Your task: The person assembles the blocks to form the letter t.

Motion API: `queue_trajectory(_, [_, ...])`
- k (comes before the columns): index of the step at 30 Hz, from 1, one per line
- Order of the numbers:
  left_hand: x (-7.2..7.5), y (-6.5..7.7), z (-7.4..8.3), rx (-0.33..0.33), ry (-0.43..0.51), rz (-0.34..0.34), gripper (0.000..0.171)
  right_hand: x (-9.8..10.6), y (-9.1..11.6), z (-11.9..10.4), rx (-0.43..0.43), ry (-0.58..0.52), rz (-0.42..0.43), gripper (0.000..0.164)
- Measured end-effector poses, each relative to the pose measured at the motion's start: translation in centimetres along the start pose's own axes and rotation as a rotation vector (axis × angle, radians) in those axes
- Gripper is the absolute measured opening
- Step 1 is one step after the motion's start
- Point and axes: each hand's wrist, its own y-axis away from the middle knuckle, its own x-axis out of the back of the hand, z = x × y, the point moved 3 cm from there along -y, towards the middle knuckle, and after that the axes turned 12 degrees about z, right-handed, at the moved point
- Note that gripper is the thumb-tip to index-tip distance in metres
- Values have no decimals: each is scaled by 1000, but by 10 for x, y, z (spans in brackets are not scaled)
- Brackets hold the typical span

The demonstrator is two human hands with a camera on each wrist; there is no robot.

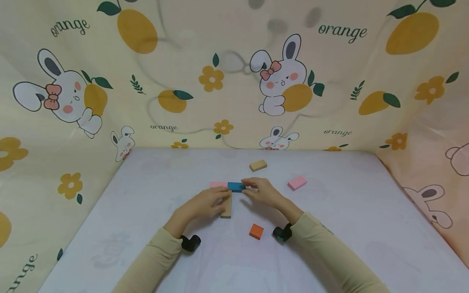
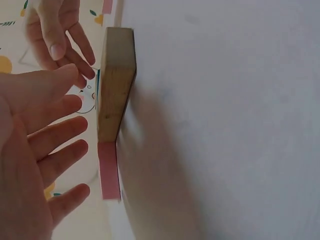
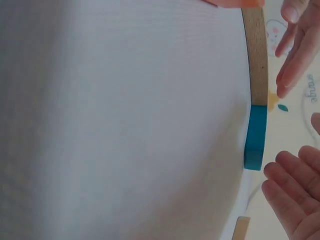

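Observation:
A pink block point(image 1: 218, 184) and a blue block point(image 1: 235, 187) lie end to end in a row. A plain wooden block point(image 1: 227, 211) runs from this row toward the near side, making a T-like shape. My left hand point(image 1: 205, 202) hovers over the wooden block's left side, its fingers spread and loosely bent, holding nothing. At the blue block's right end is my right hand point(image 1: 266, 193), thumb and fingers apart. In the right wrist view, a gap shows between the right hand's fingers point(image 3: 290, 175) and the blue block point(image 3: 257, 130).
An orange block point(image 1: 256, 231) lies nearer, between the forearms. Farther back are another wooden block point(image 1: 258, 165) and a second pink block point(image 1: 297, 183). A patterned cloth point(image 1: 234, 81) rises behind the white table point(image 1: 165, 260).

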Motion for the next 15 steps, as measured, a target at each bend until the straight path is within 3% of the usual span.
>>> queue_trajectory(4, [-4,0,4,-9,-39,-19,49,3,-1,4,-37,-22,51,37])
queue_trajectory(15, [-9,-3,9,50,-88,-80,54,8,-5,15,-176,22,148,35])
